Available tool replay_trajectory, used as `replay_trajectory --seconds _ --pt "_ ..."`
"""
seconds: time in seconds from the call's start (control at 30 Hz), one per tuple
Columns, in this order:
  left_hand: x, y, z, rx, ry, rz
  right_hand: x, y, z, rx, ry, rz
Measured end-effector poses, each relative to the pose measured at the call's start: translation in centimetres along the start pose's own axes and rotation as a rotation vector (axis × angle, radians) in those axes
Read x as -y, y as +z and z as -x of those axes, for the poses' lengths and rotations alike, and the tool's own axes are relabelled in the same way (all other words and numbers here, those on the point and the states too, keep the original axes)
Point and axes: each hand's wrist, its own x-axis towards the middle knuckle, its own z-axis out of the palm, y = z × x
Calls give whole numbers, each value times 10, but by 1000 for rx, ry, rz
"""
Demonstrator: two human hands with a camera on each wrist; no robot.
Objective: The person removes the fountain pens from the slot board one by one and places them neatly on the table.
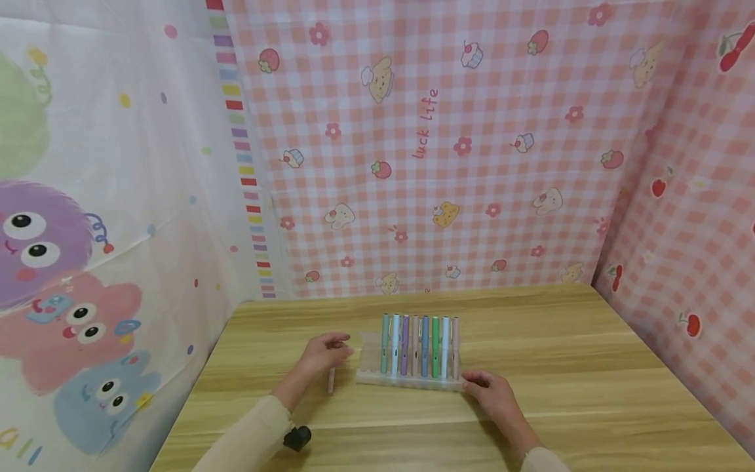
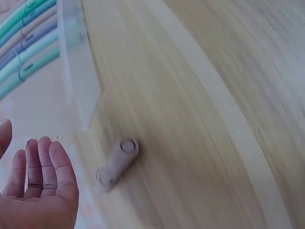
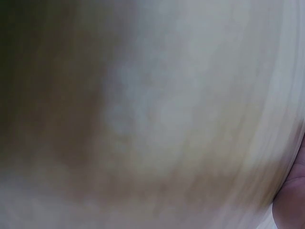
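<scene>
A clear pen holder [image 1: 368, 378] sits on the table with several capped pens [image 1: 405, 347] in pastel and green shades lined up side by side in its slots. Its left part has no pens. My right hand [image 1: 494, 396] pinches the holder's right end between thumb and fingers; the right wrist view is blurred and shows only a bit of that hand [image 3: 290, 202]. Left of the holder, my left hand [image 1: 323, 357] is held with fingers extended and nothing in them. Beside it lies a dusty pink pen [image 2: 118, 162], partly hidden by the hand in the head view.
The wooden table [image 1: 560, 347] meets a pink checked cloth [image 1: 501, 249] at the back. A white cartoon-printed cloth [image 1: 194, 262] hangs on the left, another checked cloth [image 1: 696, 262] on the right. A black device [image 1: 297, 438] shows beside the left sleeve.
</scene>
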Motion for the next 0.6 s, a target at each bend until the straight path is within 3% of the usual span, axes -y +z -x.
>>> replay_trajectory --seconds 0.33,0.6 --pt "-6 21 0 19 46 -23 3 -1 0 -3 3 27" --pt "0 36 -1 72 105 -29 3 -1 1 -2 -2 34"
